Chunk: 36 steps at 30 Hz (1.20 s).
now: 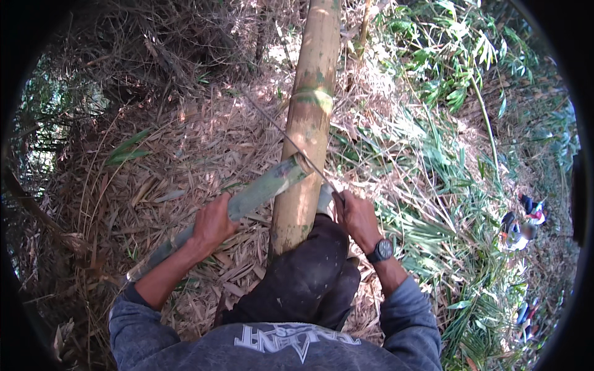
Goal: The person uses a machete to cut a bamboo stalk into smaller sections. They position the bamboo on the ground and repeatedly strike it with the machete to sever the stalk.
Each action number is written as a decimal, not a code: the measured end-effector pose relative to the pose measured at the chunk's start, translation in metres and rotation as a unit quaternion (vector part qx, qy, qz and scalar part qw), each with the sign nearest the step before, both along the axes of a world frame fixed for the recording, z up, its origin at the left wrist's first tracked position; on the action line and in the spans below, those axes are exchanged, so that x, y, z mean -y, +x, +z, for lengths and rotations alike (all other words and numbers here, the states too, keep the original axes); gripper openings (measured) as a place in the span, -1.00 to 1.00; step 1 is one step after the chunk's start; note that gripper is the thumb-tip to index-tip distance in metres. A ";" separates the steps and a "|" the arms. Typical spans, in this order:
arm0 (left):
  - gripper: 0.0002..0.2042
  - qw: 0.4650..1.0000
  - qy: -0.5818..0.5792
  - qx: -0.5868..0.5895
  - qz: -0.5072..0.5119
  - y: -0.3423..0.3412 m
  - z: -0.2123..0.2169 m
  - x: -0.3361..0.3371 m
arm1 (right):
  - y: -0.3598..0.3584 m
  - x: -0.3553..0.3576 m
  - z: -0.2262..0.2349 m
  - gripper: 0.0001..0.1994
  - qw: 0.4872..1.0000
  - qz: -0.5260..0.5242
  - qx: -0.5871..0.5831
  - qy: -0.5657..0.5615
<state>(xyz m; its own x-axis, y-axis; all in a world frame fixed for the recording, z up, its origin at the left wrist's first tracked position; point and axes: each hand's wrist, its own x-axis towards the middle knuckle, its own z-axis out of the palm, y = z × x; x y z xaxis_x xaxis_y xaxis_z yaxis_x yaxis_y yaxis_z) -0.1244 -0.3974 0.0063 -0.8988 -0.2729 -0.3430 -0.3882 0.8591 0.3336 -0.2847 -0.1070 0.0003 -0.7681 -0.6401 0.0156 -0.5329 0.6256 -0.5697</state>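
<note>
My left hand (pixel 213 224) is wrapped round a green bamboo piece (pixel 260 191), which slants up to the right. Its cut end lies over a thick, yellowish-brown bamboo pole (pixel 309 127) running away from me. In my closed right hand (pixel 359 219), to the right of the pole, is the handle of a long, thin blade (pixel 275 123). Seen nearly edge-on, the blade crosses the pole by the green piece's end; whether it is a saw or a machete I cannot tell. A short pale-green piece (pixel 323 198) shows beside my right hand, partly hidden.
My dark-trousered knee (pixel 309 260) is at the pole's near end. Dry bamboo leaves (pixel 204 136) cover the ground, with cut green fronds (pixel 408 216) on the right. Tangled dry branches (pixel 167 49) stand at the far left. Another person (pixel 523 232) is farther off at the right.
</note>
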 end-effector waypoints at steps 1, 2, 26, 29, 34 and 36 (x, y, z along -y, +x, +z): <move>-0.51 1.000 -0.011 -0.004 -0.004 -0.002 -0.002 0.000 | -0.001 -0.003 -0.004 -0.77 1.000 -0.005 -0.022 0.012; -0.52 1.000 -0.019 0.007 -0.006 0.006 -0.005 -0.001 | 0.002 0.002 0.005 -0.81 1.000 -0.009 0.000 0.012; -0.32 0.997 -0.050 -0.034 -0.049 0.010 -0.011 -0.013 | -0.025 0.078 0.043 -0.47 0.955 -0.082 0.252 -0.135; -0.31 0.997 0.046 -0.024 -0.050 0.008 -0.007 -0.001 | -0.027 0.073 0.027 -0.48 0.933 -0.075 0.301 -0.182; -0.35 0.991 0.130 0.028 -0.026 0.001 -0.005 0.006 | -0.027 0.070 0.037 -0.53 0.945 -0.082 0.288 -0.131; -0.39 0.993 0.112 0.036 -0.010 0.001 -0.006 0.006 | -0.022 0.068 0.039 -0.57 0.978 -0.065 0.172 -0.102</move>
